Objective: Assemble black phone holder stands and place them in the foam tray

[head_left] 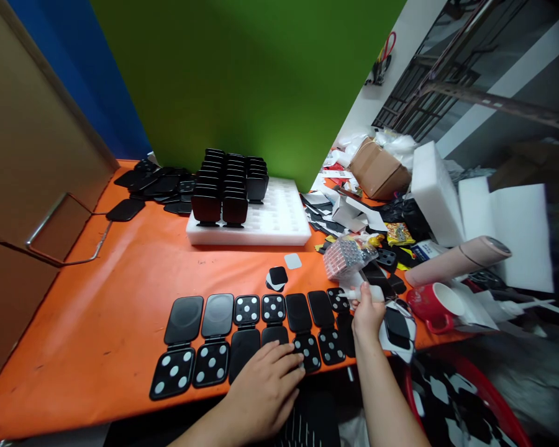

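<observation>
A white squeeze bottle (376, 293) sits gripped in a worker's right hand (368, 315) at the near right of an orange-covered desk (116, 279). Its long axis runs nearly level from side to side, the slim nozzle (345, 294) pointing left over the dotted upper panel (336, 301) of the rightmost black hinged case; whether the tip touches cannot be told. The left hand (266, 386) lies open, palm down, fingers extended over the lower panels in the middle of the row.

Seven such cases lie unfolded side by side, their long axes running away from the worker, each with one panel bearing pale round dots and one plain. Behind them, black panels (235, 208) stand upright in ranks on a white foam tray (284, 233). To the right are a red mug (419, 304), a pink tumbler (447, 265), a cardboard box (379, 169) and a yellow packet (399, 233) whose print is too small to read.
</observation>
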Demonstrator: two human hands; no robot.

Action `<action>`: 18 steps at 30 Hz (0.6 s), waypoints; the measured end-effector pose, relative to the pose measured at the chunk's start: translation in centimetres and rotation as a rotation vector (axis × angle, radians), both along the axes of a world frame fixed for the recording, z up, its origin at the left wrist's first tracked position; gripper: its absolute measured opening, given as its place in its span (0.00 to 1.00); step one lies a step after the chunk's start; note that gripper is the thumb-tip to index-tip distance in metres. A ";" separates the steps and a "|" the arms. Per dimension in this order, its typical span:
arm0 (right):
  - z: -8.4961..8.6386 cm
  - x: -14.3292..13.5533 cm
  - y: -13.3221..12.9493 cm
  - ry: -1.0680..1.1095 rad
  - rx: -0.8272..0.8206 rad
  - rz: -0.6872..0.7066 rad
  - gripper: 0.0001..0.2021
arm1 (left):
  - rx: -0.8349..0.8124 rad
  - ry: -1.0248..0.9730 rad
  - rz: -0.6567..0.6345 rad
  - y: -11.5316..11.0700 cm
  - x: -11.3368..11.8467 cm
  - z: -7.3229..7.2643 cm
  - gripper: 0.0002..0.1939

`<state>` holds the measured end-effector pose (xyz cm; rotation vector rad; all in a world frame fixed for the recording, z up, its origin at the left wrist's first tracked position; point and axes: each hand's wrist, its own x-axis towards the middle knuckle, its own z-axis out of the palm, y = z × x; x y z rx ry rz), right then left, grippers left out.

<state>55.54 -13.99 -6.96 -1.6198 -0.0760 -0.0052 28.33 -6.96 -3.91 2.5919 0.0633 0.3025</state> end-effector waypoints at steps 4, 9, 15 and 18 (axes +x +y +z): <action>0.6 0.1 -0.6 -0.007 -0.020 -0.026 0.18 | -0.011 -0.027 0.014 -0.1 0.1 -0.1 0.16; 1.0 -0.1 -1.3 -0.025 -0.095 0.006 0.17 | -0.016 -0.013 0.013 -0.2 0.2 -0.2 0.16; 0.7 -0.3 -1.4 -0.075 -0.190 0.026 0.18 | -0.034 -0.008 0.019 -0.2 0.1 -0.1 0.15; 1.0 -0.4 -1.4 -0.098 -0.228 0.040 0.18 | -0.037 -0.037 0.027 -0.2 0.2 -0.1 0.15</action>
